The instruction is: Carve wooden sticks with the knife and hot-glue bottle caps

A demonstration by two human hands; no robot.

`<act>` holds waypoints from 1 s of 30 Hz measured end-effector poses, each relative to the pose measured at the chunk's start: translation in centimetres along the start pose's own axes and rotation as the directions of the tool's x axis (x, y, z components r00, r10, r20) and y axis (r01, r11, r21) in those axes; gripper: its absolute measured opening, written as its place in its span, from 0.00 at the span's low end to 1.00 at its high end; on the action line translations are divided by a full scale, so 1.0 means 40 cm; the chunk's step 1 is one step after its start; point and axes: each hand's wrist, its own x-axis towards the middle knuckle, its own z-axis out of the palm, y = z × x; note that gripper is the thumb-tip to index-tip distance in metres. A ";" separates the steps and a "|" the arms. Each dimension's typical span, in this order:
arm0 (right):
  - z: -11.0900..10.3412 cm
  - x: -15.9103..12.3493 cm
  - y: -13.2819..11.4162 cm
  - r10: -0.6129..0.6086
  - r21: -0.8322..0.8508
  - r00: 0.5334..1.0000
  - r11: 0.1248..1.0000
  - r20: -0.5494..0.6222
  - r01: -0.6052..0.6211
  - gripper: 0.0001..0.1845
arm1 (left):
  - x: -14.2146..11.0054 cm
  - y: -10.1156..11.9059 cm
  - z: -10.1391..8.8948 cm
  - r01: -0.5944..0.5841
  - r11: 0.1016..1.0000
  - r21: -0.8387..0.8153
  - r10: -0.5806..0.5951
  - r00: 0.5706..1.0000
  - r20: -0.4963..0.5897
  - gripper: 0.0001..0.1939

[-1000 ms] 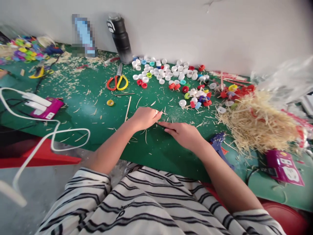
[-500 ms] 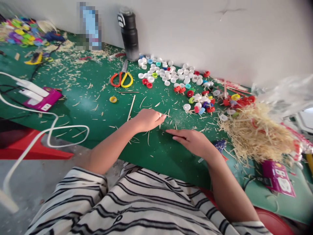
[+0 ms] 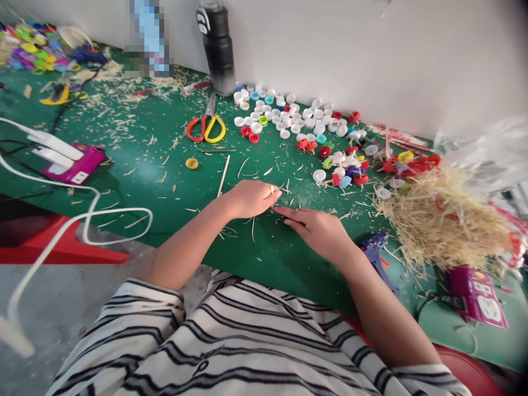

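Note:
Near the middle of the green table [image 3: 165, 165], my left hand [image 3: 256, 198] is closed in a pinch. A small pale piece of wooden stick [image 3: 271, 188] shows at its fingertips; the rest is covered by the fingers. My right hand [image 3: 315, 228] lies just to the right, its index finger stretched toward the left fingertips and its thumb pressed in below. What it grips is mostly hidden under the fingers. A longer wooden stick [image 3: 223, 176] and curled wood shavings [image 3: 253, 228] lie around my left hand.
Beyond my hands are scissors [image 3: 208, 124], a yellow cap [image 3: 192, 163], many bottle caps [image 3: 289, 115] and a black bottle [image 3: 218, 52]. On the right lie a shavings heap [image 3: 445, 220] and a blue tool [image 3: 373, 247]. A purple power strip [image 3: 82, 162] with white cable sits left.
My right hand has moved up and left, so its index fingertip is now close to the left fingertips. My left hand stays pinched in nearly the same place. The view has shifted slightly.

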 end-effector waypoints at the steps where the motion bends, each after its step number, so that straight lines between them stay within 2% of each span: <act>1: -0.002 -0.001 -0.002 0.011 0.010 1.000 1.000 0.012 -0.011 0.23 | -0.001 0.000 -0.002 0.014 1.000 -0.006 -0.014 1.000 0.002 0.24; 5: -0.007 -0.010 0.000 0.024 0.016 0.999 1.000 0.038 -0.025 0.22 | -0.006 -0.003 -0.007 0.051 0.999 -0.015 -0.051 0.999 0.008 0.24; 11: -0.007 -0.028 0.026 -0.045 0.011 0.999 0.999 0.018 0.045 0.22 | 0.001 -0.009 0.009 -0.004 1.000 0.019 0.005 0.999 -0.052 0.27; 14: -0.009 -0.032 0.032 -0.064 -0.007 0.998 0.998 -0.009 0.064 0.23 | 0.008 -0.008 0.018 -0.018 0.998 0.060 0.021 0.998 -0.056 0.30; 19: -0.011 -0.025 0.013 -0.022 -0.042 0.997 0.999 -0.071 0.019 0.22 | 0.009 -0.003 0.017 -0.009 0.996 0.088 0.017 0.996 -0.093 0.29; 25: -0.019 -0.024 0.009 0.039 0.105 0.999 0.994 -0.003 -0.038 0.22 | 0.000 0.010 0.005 0.023 0.999 0.041 -0.021 0.998 -0.053 0.27; 30: -0.021 -0.030 0.023 0.033 0.108 0.999 0.994 0.022 -0.035 0.23 | -0.003 0.015 0.005 0.006 1.000 0.013 -0.005 0.999 -0.047 0.24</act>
